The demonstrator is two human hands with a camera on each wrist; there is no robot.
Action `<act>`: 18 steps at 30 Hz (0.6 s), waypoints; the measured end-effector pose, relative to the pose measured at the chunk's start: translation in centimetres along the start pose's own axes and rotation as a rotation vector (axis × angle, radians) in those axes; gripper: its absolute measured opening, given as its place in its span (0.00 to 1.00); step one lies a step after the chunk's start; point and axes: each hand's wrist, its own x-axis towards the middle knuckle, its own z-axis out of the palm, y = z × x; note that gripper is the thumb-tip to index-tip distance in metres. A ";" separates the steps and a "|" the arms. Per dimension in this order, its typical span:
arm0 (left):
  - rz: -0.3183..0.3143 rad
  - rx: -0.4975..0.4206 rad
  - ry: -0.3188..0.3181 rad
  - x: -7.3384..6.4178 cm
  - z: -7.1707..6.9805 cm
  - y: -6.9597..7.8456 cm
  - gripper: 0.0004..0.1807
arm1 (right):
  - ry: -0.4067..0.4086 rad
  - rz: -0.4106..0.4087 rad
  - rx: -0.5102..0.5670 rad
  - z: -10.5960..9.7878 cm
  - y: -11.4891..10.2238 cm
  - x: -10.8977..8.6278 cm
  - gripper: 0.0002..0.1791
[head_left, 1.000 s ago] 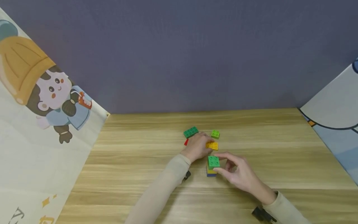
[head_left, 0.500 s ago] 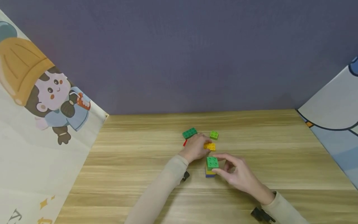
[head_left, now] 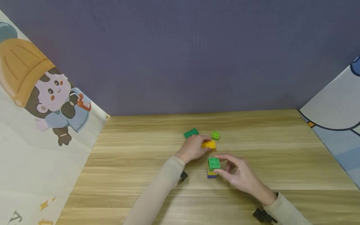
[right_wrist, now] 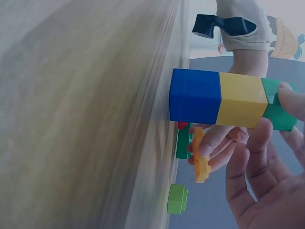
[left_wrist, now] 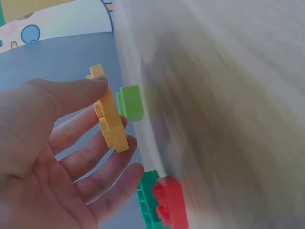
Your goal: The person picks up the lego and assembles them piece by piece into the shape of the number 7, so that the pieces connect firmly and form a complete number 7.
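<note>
Beyond the brick tower (right_wrist: 242, 100), we see the left hand (head_left: 192, 148) pinching a yellow brick (head_left: 209, 144), the right hand (head_left: 239, 173) gripping the tower's green top brick (head_left: 214, 163), likely to steady it.

Wd tbl (head_left: 126, 162): blue-base stack (right_wrist: 231, 98), dk-grn brick (head_left: 191, 133), red brick (left_wrist: 173, 202), lime brick (head_left: 215, 135).

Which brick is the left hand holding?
The thin yellow brick, pinched by the left hand. The lime brick, dark green brick and red brick sit on the table; the bright green brick, in the right hand, tops the stack.
</note>
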 end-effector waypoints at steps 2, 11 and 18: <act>0.009 -0.013 0.002 -0.2 -0.3 0.0 0.22 | 0.003 0.001 0.002 0.1 0.0 -0.1 0.24; 0.046 -0.092 0.029 -1.2 -1.2 0.2 0.23 | 0.008 -0.010 0.001 0.3 -0.1 -0.5 0.25; 0.073 -0.118 0.055 -2.0 -2.4 1.0 0.23 | 0.027 -0.031 0.005 0.6 -0.1 -0.7 0.25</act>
